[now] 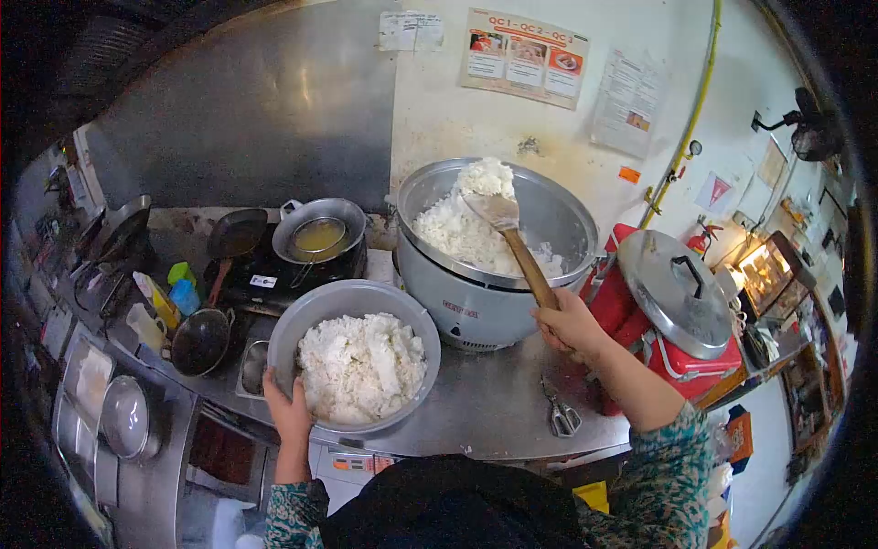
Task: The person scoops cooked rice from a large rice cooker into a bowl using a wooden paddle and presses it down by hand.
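My right hand (569, 323) is wrapped round the handle of a wooden rice paddle (523, 256). Its blade is inside a large rice cooker (448, 306), carrying a clump of white rice (487, 177) near the pot's far rim. More cooked rice (448, 229) is heaped on the left side of the pot. With my left hand (291, 412) I grip the left edge of a grey metal bowl (315, 302) on the steel counter. A mound of rice (361, 366) fills much of that bowl.
A pan with a strainer (320, 236) sits on a stove behind the bowl, with dark pans at left. Tongs (560, 409) lie on the counter (489, 393) below the cooker. At right a metal lid (675, 284) rests on a red cooler box (704, 361).
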A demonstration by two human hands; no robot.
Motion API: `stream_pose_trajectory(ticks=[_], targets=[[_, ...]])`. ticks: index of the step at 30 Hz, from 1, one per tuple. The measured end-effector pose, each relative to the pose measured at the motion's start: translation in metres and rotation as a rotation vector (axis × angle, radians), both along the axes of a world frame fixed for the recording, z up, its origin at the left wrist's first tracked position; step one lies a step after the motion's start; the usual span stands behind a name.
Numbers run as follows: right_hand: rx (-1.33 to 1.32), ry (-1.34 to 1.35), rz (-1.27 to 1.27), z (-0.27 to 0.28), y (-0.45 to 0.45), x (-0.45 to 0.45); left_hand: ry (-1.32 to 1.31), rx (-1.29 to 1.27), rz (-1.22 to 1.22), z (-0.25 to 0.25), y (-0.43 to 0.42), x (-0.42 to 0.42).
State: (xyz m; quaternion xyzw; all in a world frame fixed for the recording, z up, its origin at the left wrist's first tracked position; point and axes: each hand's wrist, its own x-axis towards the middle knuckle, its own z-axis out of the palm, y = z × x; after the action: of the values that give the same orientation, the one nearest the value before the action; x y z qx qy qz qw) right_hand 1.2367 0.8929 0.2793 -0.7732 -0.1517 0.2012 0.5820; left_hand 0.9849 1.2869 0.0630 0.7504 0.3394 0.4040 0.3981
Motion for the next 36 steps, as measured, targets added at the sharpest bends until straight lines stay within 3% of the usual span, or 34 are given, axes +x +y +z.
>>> stream_pose_trajectory(ticks=[5,7,8,9,10,13,16,19,20,21,23,24,26,30,36], targets=[[0.086,0.164,0.024,0.003,-0.035,-0.008,0.089,0.024,0.024,0.016,-0.009,0.0],[0.073,0.207,-0.011,0.011,-0.044,-0.018,-0.011,-0.021,-0.018,0.01,-0.006,0.001],[0.062,0.183,-0.014,0.012,-0.049,-0.021,0.049,0.027,0.015,0.001,-0.001,-0.001],[0.048,0.16,-0.008,0.012,-0.052,-0.024,-0.039,-0.015,-0.007,0.023,-0.014,0.002],[0.048,0.143,-0.009,0.016,-0.052,-0.032,-0.001,0.022,0.011,-0.008,0.004,0.0],[-0.039,0.045,0.0,0.017,-0.066,-0.047,-0.053,-0.039,0.008,-0.013,0.008,0.002],[-0.18,-0.002,-0.013,0.033,-0.065,-0.073,-0.039,-0.036,0.036,0.005,-0.003,0.003],[-0.044,0.137,0.123,0.017,-0.076,-0.071,-0.122,-0.129,0.015,0.015,-0.009,0.005],[-0.346,-0.129,0.134,0.007,-0.074,-0.07,-0.102,-0.12,0.019,0.018,-0.011,0.005],[-0.348,-0.126,0.142,0.0,-0.064,-0.073,-0.084,-0.109,0.022,0.02,-0.012,0.004],[-0.833,-0.795,0.305,-0.012,-0.04,-0.08,-0.081,-0.108,0.033,0.011,-0.008,0.003],[-0.83,-0.797,0.309,-0.025,-0.032,-0.077,-0.079,-0.106,0.034,0.005,-0.005,0.003],[-1.224,-1.029,0.542,-0.054,-0.013,-0.066,-0.058,-0.096,0.049,-0.004,0.001,0.004],[-1.223,-1.078,0.49,-0.065,0.007,-0.041,-0.068,-0.078,0.072,-0.007,-0.001,0.004],[-0.995,-1.159,0.354,-0.098,0.079,-0.025,0.041,-0.081,0.108,0.01,-0.008,0.003]])
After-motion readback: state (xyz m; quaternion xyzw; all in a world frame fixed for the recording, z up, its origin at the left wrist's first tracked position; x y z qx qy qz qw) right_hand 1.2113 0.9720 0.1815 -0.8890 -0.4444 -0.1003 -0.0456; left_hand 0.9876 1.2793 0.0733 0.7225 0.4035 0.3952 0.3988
